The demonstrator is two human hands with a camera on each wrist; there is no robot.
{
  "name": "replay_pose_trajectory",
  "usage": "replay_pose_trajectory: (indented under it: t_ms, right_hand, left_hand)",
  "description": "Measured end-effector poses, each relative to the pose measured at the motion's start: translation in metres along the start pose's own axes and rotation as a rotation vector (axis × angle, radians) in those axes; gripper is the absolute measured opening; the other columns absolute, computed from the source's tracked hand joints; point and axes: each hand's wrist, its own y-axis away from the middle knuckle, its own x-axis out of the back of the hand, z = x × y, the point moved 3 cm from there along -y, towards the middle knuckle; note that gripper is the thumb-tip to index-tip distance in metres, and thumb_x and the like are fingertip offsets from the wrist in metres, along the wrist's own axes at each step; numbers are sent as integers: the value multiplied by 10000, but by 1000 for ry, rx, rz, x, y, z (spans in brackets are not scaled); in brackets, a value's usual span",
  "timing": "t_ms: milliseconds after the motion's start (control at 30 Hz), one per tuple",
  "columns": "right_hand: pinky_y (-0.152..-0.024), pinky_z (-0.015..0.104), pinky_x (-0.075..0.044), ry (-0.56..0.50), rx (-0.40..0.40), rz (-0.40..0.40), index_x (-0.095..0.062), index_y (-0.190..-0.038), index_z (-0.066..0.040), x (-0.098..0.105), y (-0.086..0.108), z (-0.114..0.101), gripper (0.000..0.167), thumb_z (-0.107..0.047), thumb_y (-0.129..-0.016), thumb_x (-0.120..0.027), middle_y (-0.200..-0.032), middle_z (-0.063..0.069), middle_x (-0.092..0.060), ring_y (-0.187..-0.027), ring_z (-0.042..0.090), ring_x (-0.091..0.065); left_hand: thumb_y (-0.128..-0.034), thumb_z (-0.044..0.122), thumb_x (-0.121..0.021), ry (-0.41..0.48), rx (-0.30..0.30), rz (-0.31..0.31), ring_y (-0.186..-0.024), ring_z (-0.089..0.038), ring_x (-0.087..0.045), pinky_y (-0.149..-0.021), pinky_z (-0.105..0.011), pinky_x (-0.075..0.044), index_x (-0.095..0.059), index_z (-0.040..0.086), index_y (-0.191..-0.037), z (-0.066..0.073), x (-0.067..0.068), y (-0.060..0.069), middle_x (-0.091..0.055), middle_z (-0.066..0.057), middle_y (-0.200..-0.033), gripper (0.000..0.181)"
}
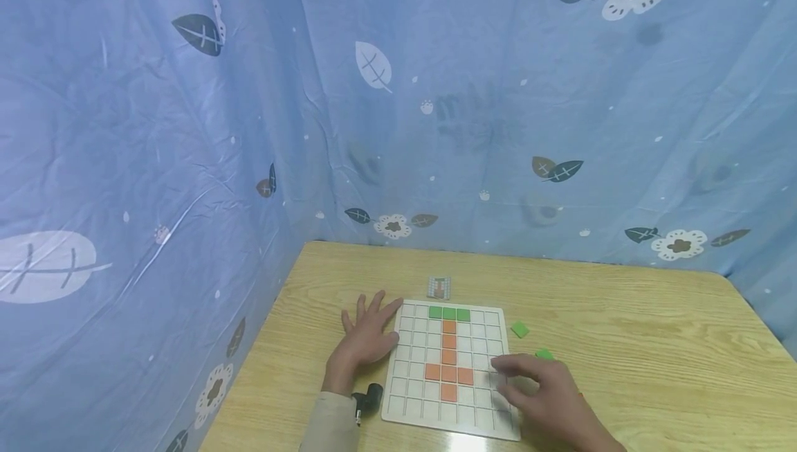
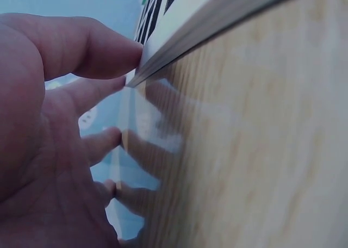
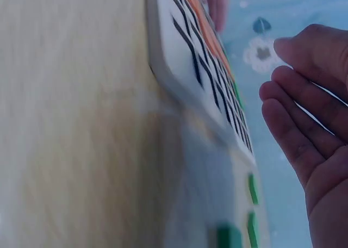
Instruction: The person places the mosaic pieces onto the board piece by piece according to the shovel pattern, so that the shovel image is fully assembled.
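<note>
A white grid board (image 1: 414,408) lies on the table. Three green square tiles (image 1: 450,313) form a row at its far edge. Below them, several orange square tiles (image 1: 449,341) make a column with a crossbar. My left hand (image 1: 366,338) rests at the board's left edge, fingers spread, thumb and index finger touching the rim. Over the board's right edge hovers my right hand (image 1: 540,388), its fingers loosely bent. The right wrist view shows nothing between those fingers (image 3: 296,134). Two loose green tiles (image 1: 519,329) lie right of the board, one partly behind the right hand.
A small card (image 1: 438,287) with a printed grid pattern lies beyond the board's far edge. Another green piece (image 3: 228,236) shows, blurred, low in the right wrist view. A blue patterned curtain (image 1: 473,127) hangs behind and left of the wooden table (image 1: 660,341).
</note>
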Motion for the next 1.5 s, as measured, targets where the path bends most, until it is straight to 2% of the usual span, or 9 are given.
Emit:
replay_pose_trajectory:
  t_ms: [133, 233, 400, 600, 867, 1067, 1267, 1500]
  right_hand:
    - [-885, 198, -629, 37, 66, 92, -843, -1132, -204, 20, 0, 13, 340, -61, -836, -926, -1104, -123, -834, -1000, 9, -772]
    - [-887, 139, -599, 38, 64, 126, -835, -1166, -204, 38, -2, 21, 361, -53, -848, -919, -1120, -99, -836, -1001, -4, -767]
    - [-905, 58, -537, 22, 44, 123, -816, -1229, -213, 63, -5, 32, 379, -85, -884, -904, -1144, -22, -839, -1043, -29, -751]
    - [-934, 48, -528, 6, 53, 90, -805, -1263, -162, 79, -14, 44, 376, -92, -904, -889, -1164, 16, -837, -1091, -62, -729]
    - [-947, 108, -568, -68, 33, 2, -798, -1277, -109, 76, -19, 59, 336, -95, -945, -850, -1223, 67, -822, -1153, -83, -697]
    - [-929, 168, -599, -104, -48, -57, -805, -1271, -122, 66, -19, 76, 344, -124, -933, -867, -1236, 64, -822, -1150, -71, -700]
    - [-946, 143, -566, -37, -128, -79, -822, -1247, -177, 60, -17, 87, 367, -164, -890, -907, -1226, -13, -828, -1149, -80, -688]
    - [-944, 197, -604, 44, -112, -67, -835, -1202, -229, 60, -14, 90, 359, -132, -865, -914, -1217, -47, -826, -1149, -71, -689]
  left_hand:
    - [-898, 195, -590, 2, 3, 6, -1683, -546, -20, -1236, -861, 99, -519, 221, -1649, 0, -1, -1, -257, -173, -1813, 755]
    - [-893, 188, -590, 5, 4, 9, -1683, -547, -19, -1234, -863, 102, -524, 217, -1646, 1, -1, 0, -262, -176, -1810, 756]
    - [-884, 178, -594, 7, 3, 7, -1682, -551, -15, -1231, -864, 108, -526, 211, -1644, 0, -1, 0, -260, -182, -1810, 763]
    - [-886, 181, -591, 12, -1, 7, -1681, -553, -7, -1229, -863, 117, -519, 210, -1648, 0, -1, 0, -252, -183, -1812, 765]
    - [-885, 181, -589, 13, 2, 5, -1683, -549, -5, -1230, -863, 116, -517, 213, -1650, 1, 0, 0, -249, -182, -1813, 769]
    - [-884, 181, -597, 12, 6, 3, -1683, -548, -3, -1233, -860, 114, -518, 212, -1649, 2, 0, 0, -245, -179, -1815, 770]
    - [-888, 179, -601, 8, 7, 3, -1683, -546, -7, -1234, -861, 111, -516, 215, -1651, 2, 0, 0, -247, -179, -1815, 769]
    - [-896, 175, -602, 12, 3, 4, -1680, -554, -10, -1229, -863, 114, -520, 207, -1648, 2, 0, 0, -250, -187, -1811, 757]
